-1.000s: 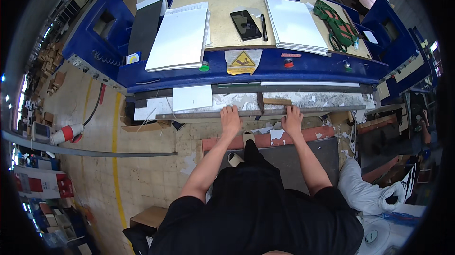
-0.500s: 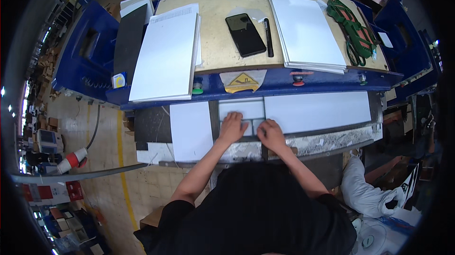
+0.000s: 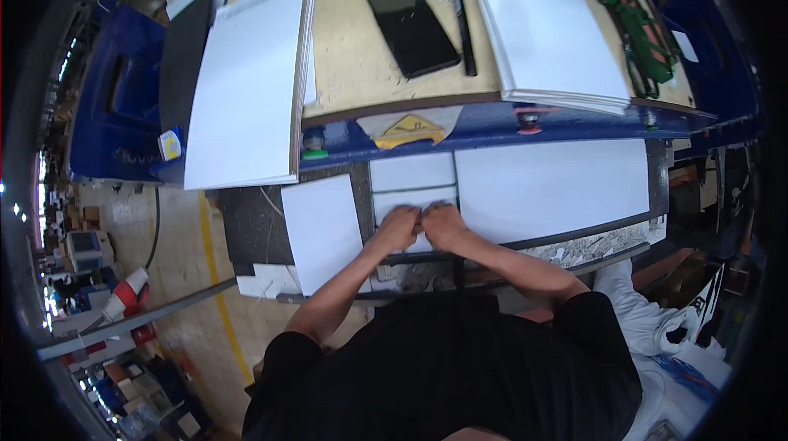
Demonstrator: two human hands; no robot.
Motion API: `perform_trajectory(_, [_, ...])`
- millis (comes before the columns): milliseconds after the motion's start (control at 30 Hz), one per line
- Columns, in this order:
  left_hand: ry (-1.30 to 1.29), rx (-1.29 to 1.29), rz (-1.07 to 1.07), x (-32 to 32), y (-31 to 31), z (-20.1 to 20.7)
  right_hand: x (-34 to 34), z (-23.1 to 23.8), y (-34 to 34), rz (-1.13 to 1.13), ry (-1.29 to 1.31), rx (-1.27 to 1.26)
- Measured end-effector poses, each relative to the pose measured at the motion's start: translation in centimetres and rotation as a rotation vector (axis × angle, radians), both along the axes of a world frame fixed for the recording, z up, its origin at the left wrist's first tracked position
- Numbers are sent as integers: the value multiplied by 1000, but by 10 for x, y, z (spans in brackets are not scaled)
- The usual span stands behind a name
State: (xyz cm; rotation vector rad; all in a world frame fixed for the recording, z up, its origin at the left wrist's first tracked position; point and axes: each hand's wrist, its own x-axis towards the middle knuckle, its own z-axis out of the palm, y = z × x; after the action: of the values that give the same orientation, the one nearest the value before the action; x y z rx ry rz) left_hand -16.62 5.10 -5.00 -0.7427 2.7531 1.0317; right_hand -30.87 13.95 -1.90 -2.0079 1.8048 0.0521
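Observation:
My left hand and my right hand meet knuckle to knuckle over the lower of two white pieces on the machine bed. Both hands have their fingers curled in; what the fingertips hold, if anything, is hidden under them. A dark strip separates this piece from the upper white piece. Dark strips also edge them at the sides. A long white sheet lies right of my right hand. Left of my left hand a smaller white sheet lies tilted and overhangs the front edge.
Beyond the blue machine beam, a wooden shelf carries a left sheet stack, a right sheet stack, a phone, a black pen and green sandals. A metal bar juts out at left.
My hands have come together, the right one moving left, and their fingers have curled in. The view has shifted and tilted; the small left sheet sits more slanted.

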Motion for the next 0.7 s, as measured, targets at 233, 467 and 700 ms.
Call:
perform_trajectory(233, [3, -11, -30, 17, 19, -16, -17, -21, 3, 205, -137, 31])
perform_trajectory(467, [0, -54, 10, 5, 28, 20, -19, -15, 18, 19, -166, -11])
perform_trajectory(700, [-54, -199, 13, -6, 19, 29, -21, 46, 149, -328, -287, -257])
